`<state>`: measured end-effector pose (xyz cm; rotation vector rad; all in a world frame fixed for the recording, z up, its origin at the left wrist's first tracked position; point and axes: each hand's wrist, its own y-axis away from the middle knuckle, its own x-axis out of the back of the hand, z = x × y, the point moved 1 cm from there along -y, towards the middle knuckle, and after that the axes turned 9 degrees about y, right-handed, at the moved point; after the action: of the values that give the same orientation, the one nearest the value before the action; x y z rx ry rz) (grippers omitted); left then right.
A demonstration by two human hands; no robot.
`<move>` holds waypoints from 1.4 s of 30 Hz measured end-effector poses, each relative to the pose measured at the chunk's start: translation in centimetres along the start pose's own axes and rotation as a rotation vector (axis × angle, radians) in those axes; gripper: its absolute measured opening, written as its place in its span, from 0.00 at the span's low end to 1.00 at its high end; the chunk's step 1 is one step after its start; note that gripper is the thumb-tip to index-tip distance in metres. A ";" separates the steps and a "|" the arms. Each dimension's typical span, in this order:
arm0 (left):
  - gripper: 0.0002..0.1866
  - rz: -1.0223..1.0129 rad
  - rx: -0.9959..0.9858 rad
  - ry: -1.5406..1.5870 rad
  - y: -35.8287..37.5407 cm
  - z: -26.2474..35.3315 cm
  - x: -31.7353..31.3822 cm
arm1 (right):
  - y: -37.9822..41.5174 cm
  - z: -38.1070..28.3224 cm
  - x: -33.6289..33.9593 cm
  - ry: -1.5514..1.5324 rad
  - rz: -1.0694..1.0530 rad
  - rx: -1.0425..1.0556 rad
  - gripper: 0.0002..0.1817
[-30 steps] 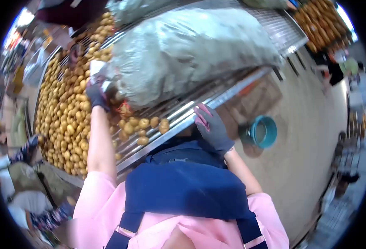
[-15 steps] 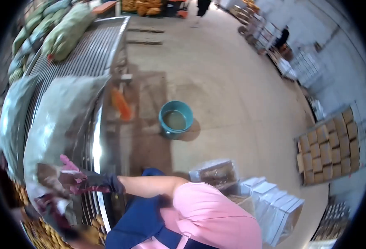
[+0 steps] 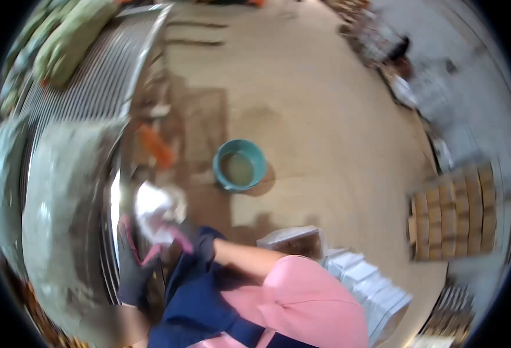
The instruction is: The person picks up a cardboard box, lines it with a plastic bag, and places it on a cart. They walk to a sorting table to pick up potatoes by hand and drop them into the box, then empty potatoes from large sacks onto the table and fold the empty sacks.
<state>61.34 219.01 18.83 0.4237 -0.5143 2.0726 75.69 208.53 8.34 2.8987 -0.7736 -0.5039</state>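
Fingers of my right hand pinch a white crumpled bag; my left hand touches it, fingers spread beside the sack.

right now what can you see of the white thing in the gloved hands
The white thing looks like a crumpled piece of thin plastic or paper, bunched and wrinkled with pale shiny folds; motion blur hides finer detail. It sits just off the metal edge of the sorting table, beside the big grey sack. The dark-gloved right hand grips its lower part, and the left hand, in a dark glove with pink trim, touches it from below. Its upper part sticks up free.
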 end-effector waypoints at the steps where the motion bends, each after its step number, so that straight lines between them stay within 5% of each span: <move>1: 0.41 0.077 0.128 0.153 0.3 1.3 0.8 | -1.5 7.3 1.5 -0.014 -0.047 0.041 0.11; 3: 0.38 0.373 0.434 0.336 2.2 2.9 2.6 | -1.9 0.5 4.1 -0.240 0.077 -0.003 0.17; 4: 0.35 0.499 0.471 0.314 3.8 3.3 3.7 | -3.8 6.3 7.6 -0.457 0.170 -0.309 0.12; 5: 0.32 0.621 0.488 0.288 5.8 3.1 4.6 | -5.5 10.1 10.3 -0.197 0.256 -0.226 0.15; 6: 0.30 0.728 0.506 0.310 8.3 2.7 5.3 | -5.6 7.1 9.6 0.101 0.236 -0.189 0.17; 7: 0.27 0.851 0.528 0.299 10.9 2.3 5.7 | -5.7 7.5 8.5 0.065 0.257 -0.399 0.19; 11: 0.21 1.291 0.696 0.327 18.3 4.1 4.1 | -9.1 10.0 1.8 0.283 -0.017 -0.538 0.22; 13: 0.21 1.376 0.782 0.255 21.3 4.8 2.6 | -14.7 23.0 -0.1 -0.032 0.032 -0.569 0.21; 15: 0.21 1.390 0.853 0.234 23.1 5.5 0.7 | -19.4 22.9 -2.9 1.387 -0.481 0.689 0.19; 19: 0.20 1.297 1.006 0.116 25.9 6.1 -1.9 | -26.1 23.8 -5.2 1.415 -0.551 0.521 0.19; 21: 0.20 1.413 1.034 0.098 25.6 6.4 -2.2 | -26.3 24.3 -3.6 1.426 -0.655 0.527 0.19; 25: 0.21 1.203 1.171 -0.245 26.6 7.4 -1.9 | -22.4 29.2 4.7 1.422 -1.187 0.709 0.19; 26: 0.21 1.401 1.088 -0.097 27.3 6.7 -2.6 | -22.1 32.1 8.1 1.320 -1.316 0.864 0.19; 27: 0.20 1.578 0.969 0.054 27.9 5.6 -3.5 | -17.8 20.3 3.9 1.451 -1.362 0.122 0.21; 28: 0.22 1.667 0.920 0.135 28.6 4.6 -4.1 | -15.7 14.6 2.4 1.040 -1.329 -0.272 0.22; 30: 0.23 1.778 0.852 0.214 29.0 3.6 -3.5 | -10.9 4.4 -4.5 1.080 -1.395 -0.727 0.24; 32: 0.28 1.393 1.242 -0.309 29.4 3.0 -1.6 | -8.3 -1.4 -10.1 0.887 -1.495 -0.706 0.25; 34: 0.30 1.313 1.370 -0.455 30.4 1.2 -0.5 | -6.9 -4.3 -15.0 0.690 -1.573 -0.687 0.26; 36: 0.37 1.254 1.469 -0.553 32.4 -1.0 -0.2 | -5.7 -5.6 -20.1 0.673 -1.669 -0.193 0.26; 39: 0.38 1.277 1.543 -0.629 34.5 -1.4 1.9 | -3.3 -6.0 -27.4 1.052 -1.584 0.591 0.23; 42: 0.40 1.317 1.664 -0.629 39.4 -2.5 3.1 | 0.2 -5.2 -32.2 1.115 -1.585 0.771 0.25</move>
<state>25.85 203.48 10.59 2.1511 1.1523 3.1528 51.08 224.48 22.61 2.8297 1.7889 1.5501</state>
